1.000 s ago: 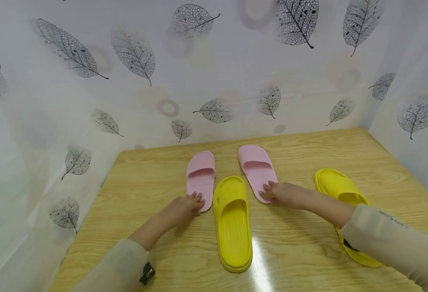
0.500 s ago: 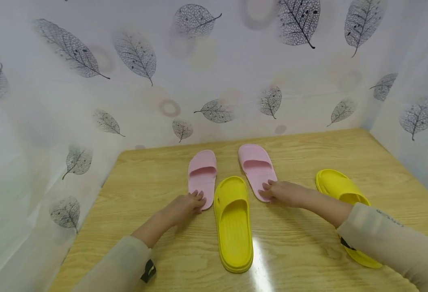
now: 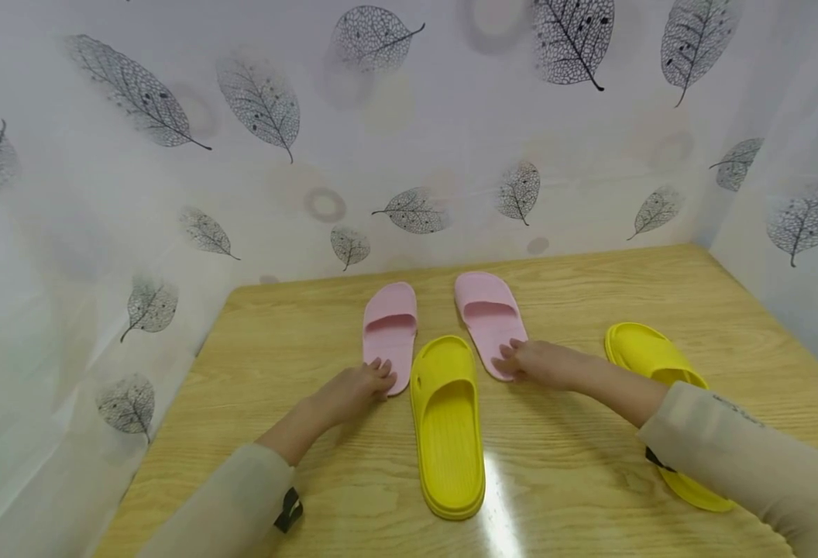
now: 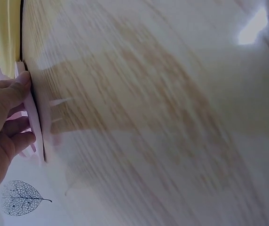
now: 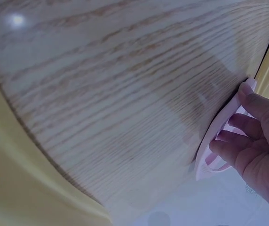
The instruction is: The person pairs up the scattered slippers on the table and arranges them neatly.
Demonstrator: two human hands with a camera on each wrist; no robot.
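Observation:
Two pink slippers lie toes-away on the wooden table. At the heel of the left pink slipper (image 3: 390, 337) is my left hand (image 3: 353, 389); in the left wrist view its thumb (image 4: 22, 80) is against the heel edge and the bent fingers lie on the footbed, pinching it. My right hand (image 3: 544, 364) grips the heel of the right pink slipper (image 3: 487, 293) the same way, thumb (image 5: 244, 90) at the edge and fingers curled over the footbed. A yellow slipper (image 3: 449, 449) lies between the hands, its toe near the left pink one.
A second yellow slipper (image 3: 642, 349) lies at the right, partly under my right forearm and sleeve (image 3: 723, 457). A white leaf-patterned sheet (image 3: 437, 116) rises behind the wood-grain table (image 3: 297, 325) and along both sides.
Both pink slippers have slid slightly farther toward the back sheet, with my hands at their heels; the left one has also shifted slightly right. The yellow slippers stay in place.

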